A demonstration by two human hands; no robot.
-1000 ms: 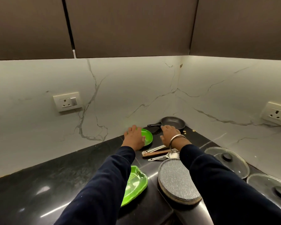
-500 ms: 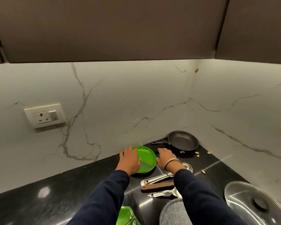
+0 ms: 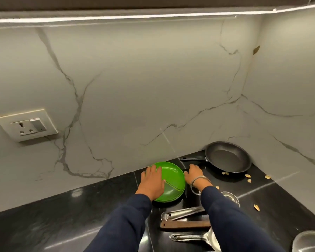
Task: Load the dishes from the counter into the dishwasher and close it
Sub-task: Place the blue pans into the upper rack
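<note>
Both hands [image 3: 152, 180] [image 3: 195, 176] now flank the green plate [image 3: 173, 182] closer.

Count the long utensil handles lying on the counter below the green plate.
3: one steel handle nearest the plate, a wooden handle beneath it, another steel handle lowest. The right sleeve may hide more.

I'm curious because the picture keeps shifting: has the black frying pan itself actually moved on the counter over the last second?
No. The black frying pan sits in the same wall corner, handle pointing left; only the camera has come closer.
</note>
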